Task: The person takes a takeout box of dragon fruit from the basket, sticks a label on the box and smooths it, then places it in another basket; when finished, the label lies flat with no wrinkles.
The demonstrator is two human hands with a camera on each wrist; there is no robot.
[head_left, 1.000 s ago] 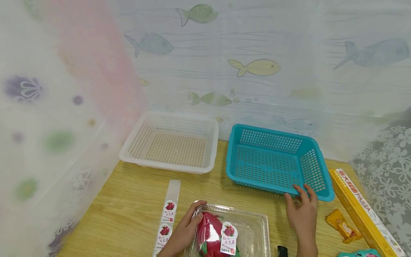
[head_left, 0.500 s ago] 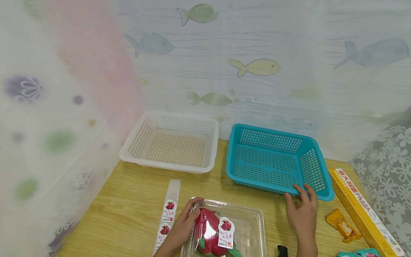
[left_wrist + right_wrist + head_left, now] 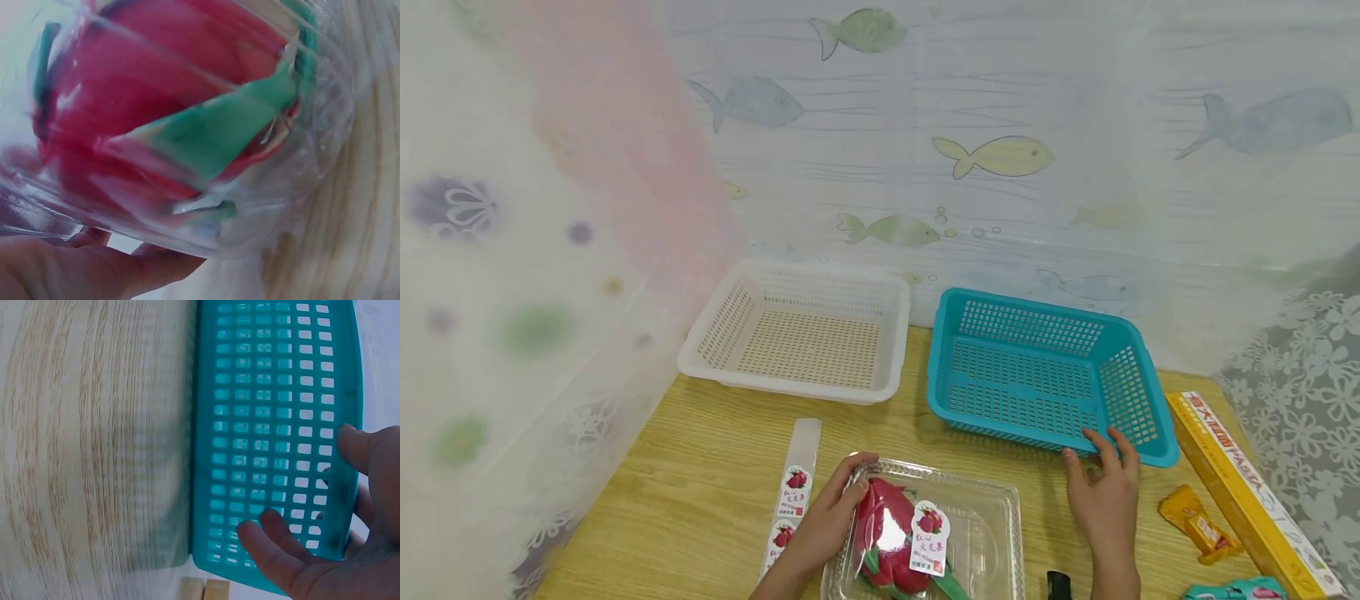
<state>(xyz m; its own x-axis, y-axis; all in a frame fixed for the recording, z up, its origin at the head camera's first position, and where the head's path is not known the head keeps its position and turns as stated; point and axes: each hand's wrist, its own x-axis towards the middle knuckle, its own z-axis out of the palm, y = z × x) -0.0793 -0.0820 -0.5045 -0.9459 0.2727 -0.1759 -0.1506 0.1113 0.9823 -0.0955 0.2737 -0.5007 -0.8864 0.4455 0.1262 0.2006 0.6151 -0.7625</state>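
Note:
In the head view my left hand [image 3: 827,517] grips the left edge of a clear plastic fruit box [image 3: 977,479]. Inside lies a red dragon fruit [image 3: 880,508] with green tips, and a dragon fruit sticker [image 3: 929,542] is on the lid. The left wrist view shows the fruit close up through the plastic, with fingers at the box's edge. On the right, my right hand [image 3: 1103,496] holds the near rim of a teal plastic basket [image 3: 1037,307]. In the right wrist view fingers lie on both sides of the basket's perforated wall [image 3: 269,425].
A white basket [image 3: 790,388] stands at the back left. A strip of stickers [image 3: 805,446] lies beside the fruit box. To the right are a yellow pasta box [image 3: 1240,475], an orange wrapped snack [image 3: 1198,525], a teal packet [image 3: 1236,591] and a black object [image 3: 1058,586].
My left hand has shifted the fruit box slightly away from me and to the left. The right hand stays in place on the teal basket's rim.

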